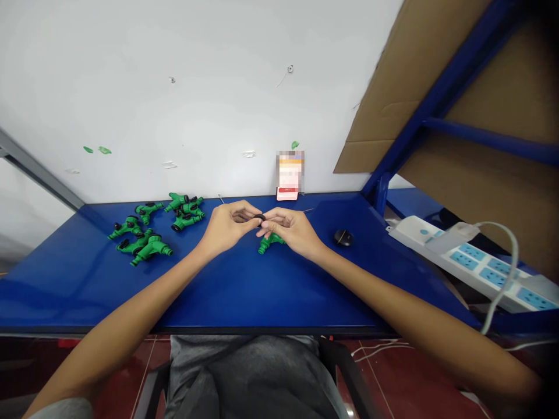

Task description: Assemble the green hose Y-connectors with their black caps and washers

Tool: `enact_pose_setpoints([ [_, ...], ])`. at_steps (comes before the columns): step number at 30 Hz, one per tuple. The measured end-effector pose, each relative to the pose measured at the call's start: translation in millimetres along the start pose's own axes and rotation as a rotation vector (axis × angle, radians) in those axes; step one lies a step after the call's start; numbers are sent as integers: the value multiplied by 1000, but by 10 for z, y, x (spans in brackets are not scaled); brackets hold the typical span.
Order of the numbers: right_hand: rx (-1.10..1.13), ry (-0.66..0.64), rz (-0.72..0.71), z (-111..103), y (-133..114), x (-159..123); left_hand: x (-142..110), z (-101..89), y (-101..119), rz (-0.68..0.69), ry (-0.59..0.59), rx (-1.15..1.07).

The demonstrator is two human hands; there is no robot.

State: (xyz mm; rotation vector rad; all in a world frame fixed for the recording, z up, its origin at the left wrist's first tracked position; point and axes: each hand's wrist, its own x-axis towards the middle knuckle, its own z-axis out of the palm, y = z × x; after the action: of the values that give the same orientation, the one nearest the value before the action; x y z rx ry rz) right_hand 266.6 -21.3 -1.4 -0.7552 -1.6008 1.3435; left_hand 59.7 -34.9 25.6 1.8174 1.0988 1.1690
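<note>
Above the middle of the blue table, my left hand (232,226) and my right hand (292,228) meet with bent fingers. Between their fingertips is a small black ring-shaped part (260,217), pinched from both sides; fingers cover some of it. Just below my right hand lies a green hose splitter (264,244), partly hidden by that hand. To the left of my left hand, several more green hose splitters with black fittings lie in a loose group, one of them a splitter (151,249) closest to the table's front.
A phone-like lit screen (289,177) leans against the white wall at the back. A black computer mouse (343,237) rests right of my hands. Farther right is a white power strip (476,262) with a cable. A blue frame (445,87) with cardboard rises at the right.
</note>
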Motion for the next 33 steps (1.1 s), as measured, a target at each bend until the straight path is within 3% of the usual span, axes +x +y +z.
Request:
enact_pose_setpoints([
  [14, -53, -19, -4, -3, 44, 9, -52, 112, 65, -19, 118, 190],
  [22, 123, 30, 45, -12, -20, 32, 80, -184, 15, -47, -154, -159],
  [29, 154, 12, 47, -50, -6, 43, 63, -159, 74, -32, -126, -133],
  [33, 57, 45, -10, -15, -5, 31, 23, -29, 57, -24, -14, -26],
])
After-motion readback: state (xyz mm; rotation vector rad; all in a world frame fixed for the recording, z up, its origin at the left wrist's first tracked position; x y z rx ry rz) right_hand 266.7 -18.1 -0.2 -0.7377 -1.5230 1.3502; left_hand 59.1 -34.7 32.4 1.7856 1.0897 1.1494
